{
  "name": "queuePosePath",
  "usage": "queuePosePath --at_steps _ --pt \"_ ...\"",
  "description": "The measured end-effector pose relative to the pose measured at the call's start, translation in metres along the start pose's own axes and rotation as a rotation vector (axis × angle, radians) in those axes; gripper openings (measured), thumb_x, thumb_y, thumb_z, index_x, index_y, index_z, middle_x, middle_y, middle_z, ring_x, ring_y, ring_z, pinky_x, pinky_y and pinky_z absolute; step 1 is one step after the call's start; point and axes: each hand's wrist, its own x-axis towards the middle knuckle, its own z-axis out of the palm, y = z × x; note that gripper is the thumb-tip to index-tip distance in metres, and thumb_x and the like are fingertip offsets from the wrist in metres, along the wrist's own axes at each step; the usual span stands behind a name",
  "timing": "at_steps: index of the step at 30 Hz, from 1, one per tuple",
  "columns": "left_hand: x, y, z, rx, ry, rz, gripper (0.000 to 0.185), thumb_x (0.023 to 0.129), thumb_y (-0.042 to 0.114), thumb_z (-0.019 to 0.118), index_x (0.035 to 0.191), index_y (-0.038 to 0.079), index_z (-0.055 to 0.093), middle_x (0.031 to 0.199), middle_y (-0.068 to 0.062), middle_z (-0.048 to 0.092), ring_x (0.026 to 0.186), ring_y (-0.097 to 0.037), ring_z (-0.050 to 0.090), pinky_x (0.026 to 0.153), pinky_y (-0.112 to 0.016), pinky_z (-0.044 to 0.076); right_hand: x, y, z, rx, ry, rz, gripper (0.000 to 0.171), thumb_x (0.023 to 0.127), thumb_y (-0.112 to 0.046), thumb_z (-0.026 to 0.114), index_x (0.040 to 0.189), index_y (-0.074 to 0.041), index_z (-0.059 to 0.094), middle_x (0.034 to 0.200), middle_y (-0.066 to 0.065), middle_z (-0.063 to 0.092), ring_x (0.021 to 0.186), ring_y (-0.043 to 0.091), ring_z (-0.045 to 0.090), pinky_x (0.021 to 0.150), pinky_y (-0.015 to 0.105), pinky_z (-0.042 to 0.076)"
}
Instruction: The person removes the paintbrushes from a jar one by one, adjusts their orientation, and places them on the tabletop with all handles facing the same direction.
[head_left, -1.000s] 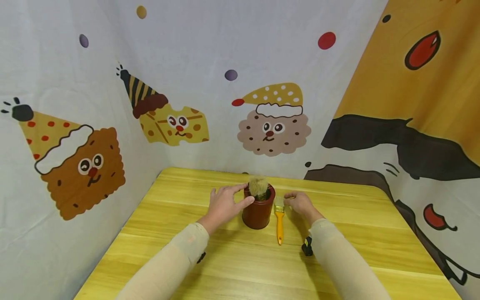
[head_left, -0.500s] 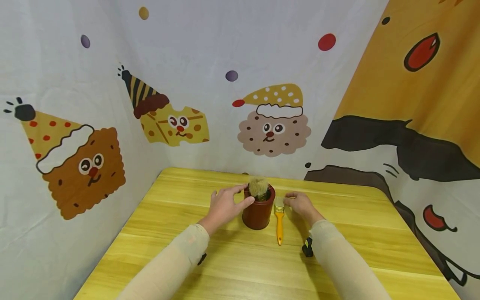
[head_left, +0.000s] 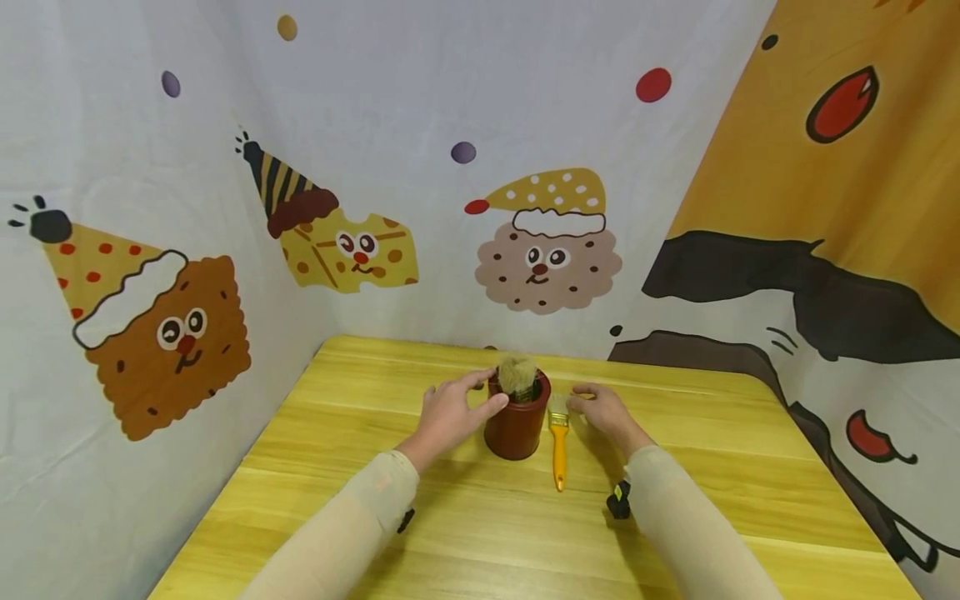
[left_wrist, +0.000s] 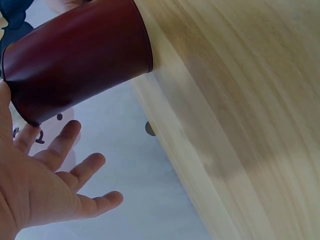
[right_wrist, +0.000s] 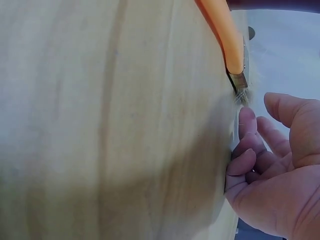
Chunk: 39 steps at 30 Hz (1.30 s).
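A dark red cylindrical cup [head_left: 513,435] stands upright on the table, with a tuft of beige bristles [head_left: 517,375] rising out of its mouth. My left hand [head_left: 448,415] touches the cup's rim at the left with thumb and index finger. The other fingers spread loosely in the left wrist view, beside the cup wall [left_wrist: 80,57]. Just right of the cup lies a flat paintbrush [head_left: 559,454] with an orange handle, bristles pointing away. My right hand [head_left: 602,412] is beside those bristles, its fingers loosely bent and holding nothing. The cup's inside is mostly hidden.
The wooden table [head_left: 315,475] reaches back to a pale cloth wall [head_left: 375,125] printed with cartoon snacks. A black device [head_left: 618,500] is at the right wrist, and another [head_left: 406,521] shows under the left wrist.
Both hands keep almost the same places, and the cup and paintbrush stay put. The head view has shifted very slightly.
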Motion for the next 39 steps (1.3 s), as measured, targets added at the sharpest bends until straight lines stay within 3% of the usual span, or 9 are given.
queuePosePath --at_steps 9,17,26,32,39 --pt "0.001 -0.004 0.005 -0.054 -0.005 0.000 0.064 0.101 0.067 0.061 0.158 0.040 0.052 0.147 -0.003 0.069 0.135 -0.029 0.065 0.123 -0.071 0.026 -0.019 -0.005 -0.012 0.087 0.013 -0.037 0.057 0.113 -0.036 0.055 0.162 -0.009 0.046 0.150 0.026 0.059 0.128 0.043 0.064 0.103 0.054 0.056" --pt "-0.001 -0.004 0.007 -0.096 0.001 -0.004 0.063 0.102 0.067 0.060 0.157 0.038 0.053 0.146 -0.002 0.070 0.134 -0.028 0.066 0.122 -0.069 0.029 -0.026 -0.017 -0.022 0.212 0.028 -0.049 0.062 0.110 -0.045 0.060 0.163 -0.018 0.045 0.158 0.021 0.055 0.140 0.043 0.053 0.114 0.057 0.048" --pt "-0.002 -0.001 0.005 -0.097 -0.006 0.007 0.063 0.102 0.066 0.060 0.158 0.036 0.052 0.146 -0.004 0.070 0.133 -0.029 0.067 0.121 -0.070 0.030 -0.048 -0.040 -0.032 0.137 0.030 -0.182 0.061 0.109 -0.044 0.061 0.162 -0.015 0.048 0.150 0.019 0.061 0.134 0.039 0.060 0.108 0.057 0.052" --pt "-0.001 -0.002 0.004 -0.110 -0.011 0.006 0.064 0.102 0.067 0.060 0.158 0.037 0.052 0.148 -0.002 0.068 0.135 -0.028 0.066 0.121 -0.070 0.030 -0.056 -0.054 -0.039 0.080 0.019 -0.244 0.063 0.107 -0.049 0.064 0.161 -0.019 0.050 0.149 0.016 0.064 0.132 0.035 0.063 0.102 0.049 0.056" --pt "-0.001 -0.003 0.004 -0.118 -0.016 0.009 0.063 0.102 0.067 0.059 0.157 0.037 0.053 0.148 -0.002 0.068 0.134 -0.028 0.067 0.118 -0.071 0.032 -0.063 -0.076 -0.034 0.064 -0.025 -0.305 0.060 0.106 -0.044 0.068 0.159 -0.023 0.051 0.148 0.011 0.066 0.132 0.035 0.062 0.107 0.055 0.053"
